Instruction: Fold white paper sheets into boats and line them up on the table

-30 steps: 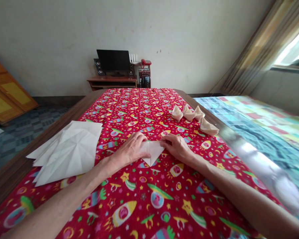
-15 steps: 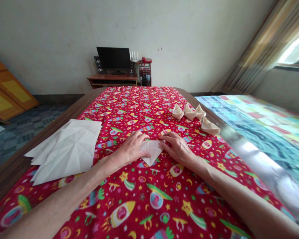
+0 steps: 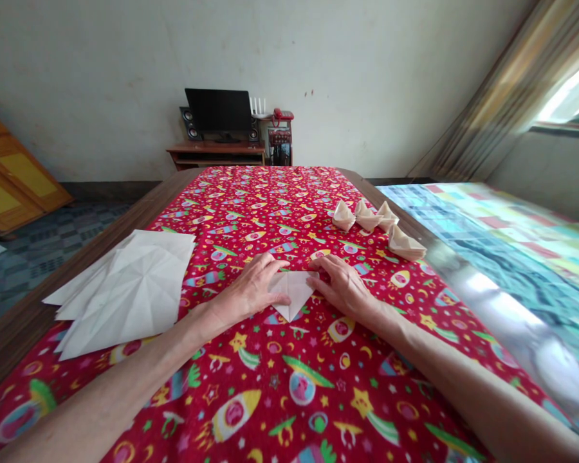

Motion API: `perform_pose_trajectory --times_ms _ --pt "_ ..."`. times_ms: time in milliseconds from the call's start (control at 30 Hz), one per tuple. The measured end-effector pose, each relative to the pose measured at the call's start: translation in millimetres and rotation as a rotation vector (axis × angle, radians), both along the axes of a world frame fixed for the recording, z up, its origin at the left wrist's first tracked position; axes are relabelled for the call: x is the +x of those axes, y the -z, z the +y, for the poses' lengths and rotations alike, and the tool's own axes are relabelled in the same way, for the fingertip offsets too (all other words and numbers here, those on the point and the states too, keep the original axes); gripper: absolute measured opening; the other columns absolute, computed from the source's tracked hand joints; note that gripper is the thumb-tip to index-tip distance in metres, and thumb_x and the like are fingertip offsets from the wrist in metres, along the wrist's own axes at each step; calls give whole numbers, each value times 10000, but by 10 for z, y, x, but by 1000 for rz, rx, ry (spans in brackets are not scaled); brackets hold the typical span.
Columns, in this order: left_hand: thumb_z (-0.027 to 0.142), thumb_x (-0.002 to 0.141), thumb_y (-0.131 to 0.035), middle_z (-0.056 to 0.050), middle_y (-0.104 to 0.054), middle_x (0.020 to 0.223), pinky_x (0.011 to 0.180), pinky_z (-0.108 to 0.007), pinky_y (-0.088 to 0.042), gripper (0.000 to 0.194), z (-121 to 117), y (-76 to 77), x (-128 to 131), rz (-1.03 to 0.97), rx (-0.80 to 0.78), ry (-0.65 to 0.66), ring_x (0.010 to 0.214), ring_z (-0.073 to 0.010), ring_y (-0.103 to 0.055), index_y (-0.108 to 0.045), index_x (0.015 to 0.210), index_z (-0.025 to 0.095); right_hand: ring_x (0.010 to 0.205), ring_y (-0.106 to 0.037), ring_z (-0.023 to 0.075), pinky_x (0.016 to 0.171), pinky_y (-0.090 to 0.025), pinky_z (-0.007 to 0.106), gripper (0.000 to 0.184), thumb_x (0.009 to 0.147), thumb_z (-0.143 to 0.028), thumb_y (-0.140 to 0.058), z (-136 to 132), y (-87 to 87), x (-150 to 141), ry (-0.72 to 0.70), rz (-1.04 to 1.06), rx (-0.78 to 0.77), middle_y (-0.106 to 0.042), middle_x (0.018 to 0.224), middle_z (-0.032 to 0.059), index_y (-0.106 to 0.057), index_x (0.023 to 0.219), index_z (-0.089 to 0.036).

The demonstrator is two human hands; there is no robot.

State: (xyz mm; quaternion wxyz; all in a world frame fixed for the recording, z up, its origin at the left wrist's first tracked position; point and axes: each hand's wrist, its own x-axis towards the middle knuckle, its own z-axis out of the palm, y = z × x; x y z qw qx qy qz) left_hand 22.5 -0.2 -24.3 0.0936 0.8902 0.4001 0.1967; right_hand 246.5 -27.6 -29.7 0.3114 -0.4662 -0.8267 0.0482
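Observation:
A small white folded paper [image 3: 293, 294], shaped like a downward-pointing triangle with a centre crease, lies on the red patterned cloth [image 3: 280, 379]. My left hand [image 3: 255, 283] grips its left corner, the thumb lying over the paper's face and the fingers curled behind. At the right corner, my right hand [image 3: 343, 286] holds the paper between thumb and fingers. A stack of creased white paper sheets [image 3: 135, 289] sits left of my left hand. Beyond my right hand stand several folded paper pieces [image 3: 367, 217], with another pleated one [image 3: 406, 244] nearer.
The cloth covers a table with a dark wooden edge [image 3: 9, 350]. A bed with a patchwork cover [image 3: 502, 238] adjoins it on the right. Against the back wall are a monitor [image 3: 218, 112], a speaker [image 3: 190, 123] and a red telephone [image 3: 282, 114]. A wooden cabinet [image 3: 19, 173] stands far left.
My right hand's fingers have opened out a little at the paper's right corner. My left hand and the folded paper have stayed nearly in place; the view has shifted slightly.

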Motion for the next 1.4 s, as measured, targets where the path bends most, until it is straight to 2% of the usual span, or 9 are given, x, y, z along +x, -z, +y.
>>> perform_pose_trajectory --times_ms 100,233,467,800,900,1033,1200,1400 --pt "398 649 -773 -78 -544 1083 909 -414 -452 638 4 4 8 9 -21 -27 1063 -268 -530 -508 1191 189 919 -540 186 788 -458 312 255 866 -297 -557 -9 6 4 -16 -14 22 -572 1009 78 -572 1090 -176" --pt "411 638 -769 -78 -582 1094 888 -402 -452 634 20 -3 7 10 -67 -56 1023 -265 -564 -508 1171 188 949 -531 196 803 -456 322 277 846 -338 -583 18 33 -1 -27 -46 16 -551 1061 87 -596 1082 -195" --pt "393 598 -774 -2 -651 1018 762 -296 -459 529 49 -15 0 -86 -187 -118 902 -212 -612 -564 1058 237 853 -535 174 721 -440 279 200 738 -259 -692 90 15 -65 16 28 -64 -568 922 41 -611 911 -196" --pt "372 623 -769 19 -636 836 666 -251 -423 317 84 68 19 -147 -143 -143 765 -163 -588 -622 856 215 627 -515 89 570 -356 197 35 765 -186 -639 95 11 -60 -61 81 -175 -585 716 -28 -605 771 -181" --pt "338 664 -751 21 -617 780 632 -234 -413 201 50 53 18 -160 -136 -152 724 -146 -577 -635 759 203 639 -512 91 577 -361 197 32 773 -178 -640 95 32 -57 -70 92 -123 -581 732 -14 -613 758 -172" --pt "252 769 -677 5 -605 754 663 -231 -425 105 -29 13 -11 -156 -52 -69 722 -134 -572 -637 706 177 681 -497 113 608 -370 216 105 843 -184 -569 69 53 -41 -109 4 57 -559 740 14 -610 748 -165" --pt "193 869 -557 -21 -616 825 764 -268 -433 117 -109 -36 -93 3 200 47 830 -158 -566 -645 794 173 741 -474 147 657 -366 258 217 910 -195 -476 -9 14 15 -164 -245 267 -576 777 49 -615 746 -164" --pt "154 899 -490 -37 -616 1005 838 -325 -428 157 -258 -130 -188 283 311 147 950 -189 -546 -604 1005 179 781 -462 163 671 -373 278 223 940 -186 -421 -93 -57 61 -234 -414 289 -576 841 64 -629 863 -161"
